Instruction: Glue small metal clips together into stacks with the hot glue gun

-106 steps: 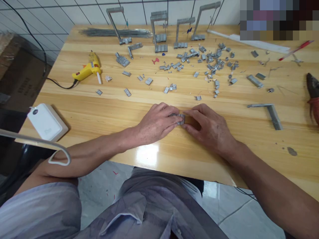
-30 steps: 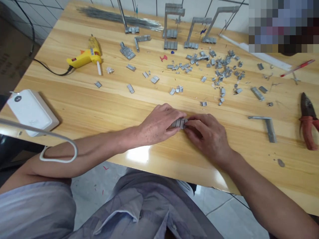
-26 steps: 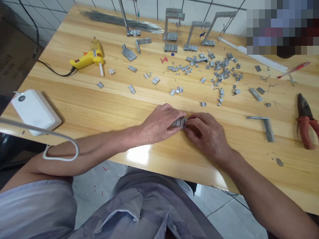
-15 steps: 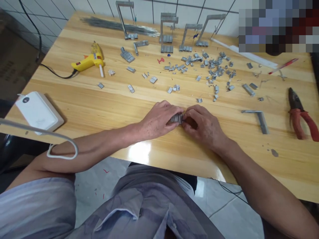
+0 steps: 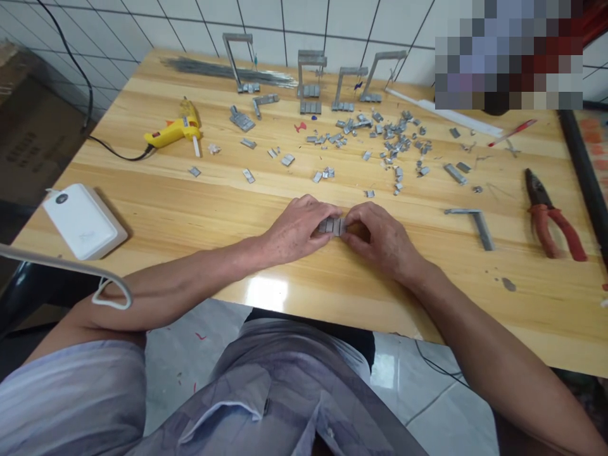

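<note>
A small row of grey metal staples [image 5: 333, 226] lies low over the wooden table, pinched at both ends. My left hand [image 5: 299, 229] is closed on its left end, thumb in front and fingers behind. On the right end, my right hand [image 5: 380, 237] grips it between thumb and fingertips. Dark lines divide the row into short segments. Farther back lie loose staple pieces [image 5: 324, 175], and an L-shaped grey metal piece [image 5: 479, 227] rests to the right of my right hand.
A yellow glue gun [image 5: 175, 133] and a white power bank [image 5: 85, 221] sit left. Red-handled pliers [image 5: 546, 215] lie right. Several upright metal frames [image 5: 311, 82] stand by the tiled wall, before thin wires [image 5: 228, 69]. Scattered staple bits [image 5: 399, 136] and a red pen [image 5: 513, 133] lie behind.
The camera view has shifted slightly, showing more wall. Both hands keep hold of the row of staples; more of its right end shows now as the right fingers have shifted a little.
</note>
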### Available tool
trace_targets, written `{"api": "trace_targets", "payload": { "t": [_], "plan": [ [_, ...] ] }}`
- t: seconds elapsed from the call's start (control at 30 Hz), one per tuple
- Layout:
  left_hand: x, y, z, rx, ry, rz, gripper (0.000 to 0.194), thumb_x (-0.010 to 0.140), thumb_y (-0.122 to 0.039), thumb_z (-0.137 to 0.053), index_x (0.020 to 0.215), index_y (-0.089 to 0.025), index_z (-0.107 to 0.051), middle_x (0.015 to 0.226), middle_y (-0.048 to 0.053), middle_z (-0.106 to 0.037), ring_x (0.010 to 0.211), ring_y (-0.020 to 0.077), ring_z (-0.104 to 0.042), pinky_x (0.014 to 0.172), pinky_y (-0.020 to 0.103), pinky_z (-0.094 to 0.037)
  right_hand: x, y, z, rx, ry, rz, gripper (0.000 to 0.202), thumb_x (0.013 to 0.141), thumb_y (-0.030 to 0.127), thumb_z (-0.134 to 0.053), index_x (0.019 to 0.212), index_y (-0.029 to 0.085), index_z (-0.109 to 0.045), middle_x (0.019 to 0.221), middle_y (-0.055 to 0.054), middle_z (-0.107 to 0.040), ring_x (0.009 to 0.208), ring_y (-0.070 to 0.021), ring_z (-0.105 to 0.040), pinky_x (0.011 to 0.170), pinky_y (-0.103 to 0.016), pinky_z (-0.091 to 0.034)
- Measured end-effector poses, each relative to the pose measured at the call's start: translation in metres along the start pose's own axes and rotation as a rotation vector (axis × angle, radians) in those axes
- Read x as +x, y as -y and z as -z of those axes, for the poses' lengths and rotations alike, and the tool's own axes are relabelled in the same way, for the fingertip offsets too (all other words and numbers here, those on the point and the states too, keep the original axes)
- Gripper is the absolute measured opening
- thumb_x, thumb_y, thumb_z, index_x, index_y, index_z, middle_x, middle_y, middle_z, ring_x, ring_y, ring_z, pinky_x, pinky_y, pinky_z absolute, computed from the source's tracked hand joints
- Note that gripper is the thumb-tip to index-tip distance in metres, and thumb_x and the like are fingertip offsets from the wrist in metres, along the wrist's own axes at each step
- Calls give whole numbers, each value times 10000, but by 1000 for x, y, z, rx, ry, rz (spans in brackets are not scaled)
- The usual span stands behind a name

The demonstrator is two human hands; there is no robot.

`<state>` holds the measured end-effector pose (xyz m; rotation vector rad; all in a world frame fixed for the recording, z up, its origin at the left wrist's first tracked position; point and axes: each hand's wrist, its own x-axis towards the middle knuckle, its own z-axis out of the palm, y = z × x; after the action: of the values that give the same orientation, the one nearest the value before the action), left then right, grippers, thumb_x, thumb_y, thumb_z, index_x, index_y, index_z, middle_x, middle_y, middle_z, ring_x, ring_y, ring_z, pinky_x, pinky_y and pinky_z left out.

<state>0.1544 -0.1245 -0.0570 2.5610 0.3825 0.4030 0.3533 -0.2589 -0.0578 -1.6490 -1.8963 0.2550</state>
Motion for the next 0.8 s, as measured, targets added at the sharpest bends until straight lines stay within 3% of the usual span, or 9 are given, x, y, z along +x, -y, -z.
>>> {"api": "trace_targets", "payload": {
  "t": [0.17,0.47,0.8],
  "plan": [
    [0,1,0,-11,-5,-18,346,949,-242,-661,1295,-231,-641,1169,57,-757,1094,247,-630,1010,426,-490,-1,1,0,18,-10,32,109,953,190,-654,1044,248,-636,1087,-89,-710,994,-253,-665,844,-401,-542],
    [-1,2,1,-35,-2,-17,333,952,-215,-645,1285,-243,-634,1129,38,-753,1096,244,-642,1002,420,-487,0,-4,15,23,-151,-20,91,969,196,-636,978,255,-706,940,-57,-728,801,-203,-672,673,-349,-532],
    [-1,4,-2,-19,-27,-53,332,959,-244,-692,1281,-211,-621,1164,58,-758,1091,242,-628,993,414,-494,-4,4,7,-157,-40,147,113,994,204,-635,991,228,-745,982,-83,-752,816,-205,-691,647,-329,-522]
  ]
}}
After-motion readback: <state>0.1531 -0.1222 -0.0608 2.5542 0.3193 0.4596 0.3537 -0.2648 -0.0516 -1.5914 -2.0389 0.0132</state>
